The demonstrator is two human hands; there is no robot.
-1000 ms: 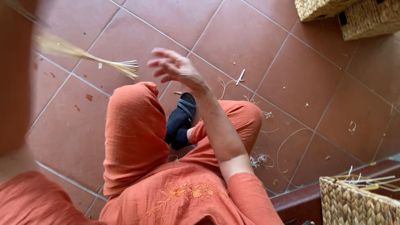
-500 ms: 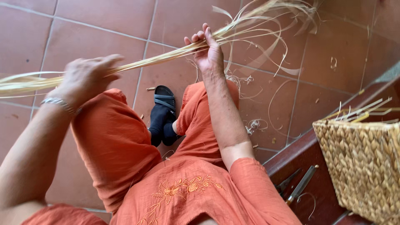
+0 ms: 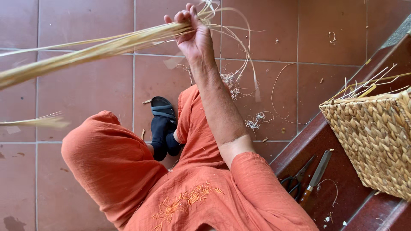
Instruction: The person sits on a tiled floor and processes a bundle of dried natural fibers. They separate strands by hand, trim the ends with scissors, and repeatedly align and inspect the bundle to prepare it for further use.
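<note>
My right hand (image 3: 195, 36) is raised over the tiled floor and grips a long bundle of pale straw fibres (image 3: 98, 49). The bundle runs from the hand to the left edge of the view, with loose curling ends beyond the fingers. My left hand is out of view. A second tuft of straw (image 3: 40, 122) pokes in from the left edge, lower down. I sit cross-legged in orange clothes (image 3: 180, 192), with a foot in a black sock and sandal (image 3: 162, 124) below the raised arm.
A woven straw basket (image 3: 376, 141) stands at the right on a dark red step (image 3: 338, 184). Scissors (image 3: 295, 182) and a knife with a wooden handle (image 3: 314, 177) lie on that step. Straw scraps (image 3: 254, 119) litter the terracotta floor tiles (image 3: 85, 94).
My left hand, which held the bundle at the left, has gone out of view. The right hand still grips the straw and has lifted it higher; the view has shifted right.
</note>
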